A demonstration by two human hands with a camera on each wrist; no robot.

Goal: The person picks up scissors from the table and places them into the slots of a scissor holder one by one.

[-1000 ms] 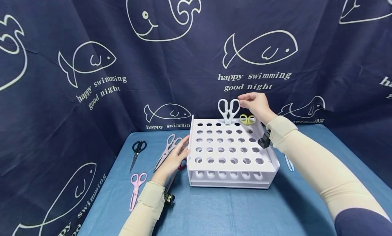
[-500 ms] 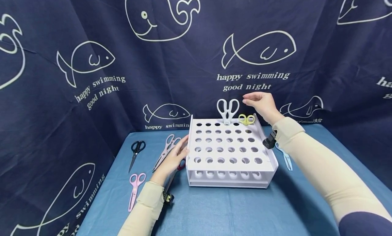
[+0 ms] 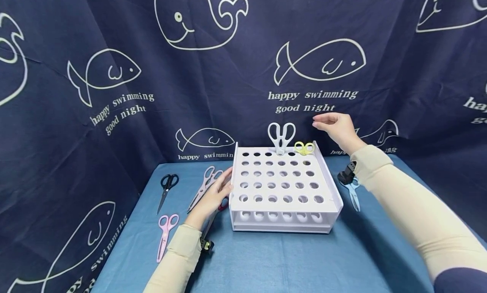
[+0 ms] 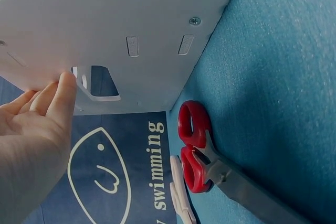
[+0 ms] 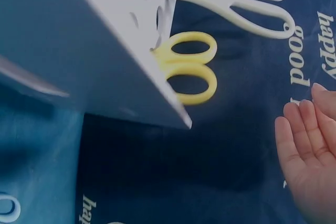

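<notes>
A second earlier the right hand [image 3: 340,128] had been touching the right loop of the white-handled scissors [image 3: 280,149]; now it hung well apart, to the right of them, its relaxed fingers lightly extended, the thumb a narrow gap from the fingertips, and nothing in its grasp. The white-handled scissors stood upright, loops up, in the far row of the white board rack [image 3: 275,168] with round holes, fourth hole from the left, just as before. The small yellow-ringed scissors [image 5: 184,65] stayed in that row's right end. The left hand [image 3: 218,191] had not left the rack's left wall, its fingers straight and resting against the smooth panel, which showed oblong slots, a metal screw and a rounded cut-out. With the right arm shifted right, more of the pale blue scissors [image 3: 354,196] showed on the blue, finely grained tablecloth [image 3: 274,259] right of the rack. To the left lay the black-handled scissors [image 3: 165,190], the pink scissors [image 3: 164,234] nearer, the pale pink scissors [image 3: 203,187] beside the left hand, and the glossy red-handled scissors [image 4: 212,169] with metal blades, near the rack's left wall. Behind hung a creased navy curtain [image 3: 213,90] with white fish outlines
</notes>
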